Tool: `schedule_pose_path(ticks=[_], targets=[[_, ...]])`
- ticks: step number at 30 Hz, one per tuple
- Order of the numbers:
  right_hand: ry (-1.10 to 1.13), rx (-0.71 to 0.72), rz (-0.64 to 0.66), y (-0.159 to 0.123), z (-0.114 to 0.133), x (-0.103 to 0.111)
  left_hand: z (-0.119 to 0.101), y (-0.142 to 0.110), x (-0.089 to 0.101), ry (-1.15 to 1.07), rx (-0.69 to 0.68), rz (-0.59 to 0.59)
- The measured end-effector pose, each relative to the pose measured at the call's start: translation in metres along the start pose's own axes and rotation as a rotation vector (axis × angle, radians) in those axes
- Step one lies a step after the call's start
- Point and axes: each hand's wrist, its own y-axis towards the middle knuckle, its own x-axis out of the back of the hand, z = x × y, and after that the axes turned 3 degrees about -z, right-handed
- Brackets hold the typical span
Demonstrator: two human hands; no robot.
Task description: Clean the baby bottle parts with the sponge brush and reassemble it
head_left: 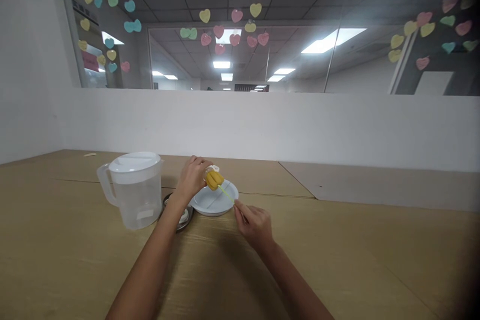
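My right hand [254, 222] is closed around the thin yellow-green handle of a sponge brush [214, 180]. The brush's ribbed yellow head points up and left, above a white bowl [213, 203]. My left hand [194, 176] has its fingers curled around a small white object [213, 168] right against the brush head; its kind is mostly hidden by the fingers and the sponge. Under my left wrist lies a dark-rimmed metal dish [190, 221] with small white pieces in it, partly covered by my forearm.
A translucent plastic pitcher [137, 192] with a white lid stands left of my left arm, its handle facing left. A small pale strip [90, 154] lies at the back left of the brown table [337, 260]. Behind rises a white wall [240, 125] under a window with heart-shaped notes.
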Motion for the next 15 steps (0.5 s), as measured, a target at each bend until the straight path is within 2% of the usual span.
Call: schedule_pose_path(ticks=[5, 8, 12, 15], targets=[[-0.11, -0.079, 0.026, 0.003, 0.002, -0.001, -0.033, 0.004, -0.014, -0.026, -0.202, 0.172], [-0.164, -0.091, 0.013, 0.001, -0.001, 0.0, -0.044, 0.007, -0.02, -0.049, -0.226, 0.172], [-0.095, -0.024, -0.062, -0.001, -0.002, 0.001, -0.025, 0.008, -0.016, -0.049, -0.042, 0.085], [-0.043, 0.02, -0.087, -0.002, 0.002, 0.001, -0.007, 0.006, -0.012, -0.005, 0.024, 0.043]])
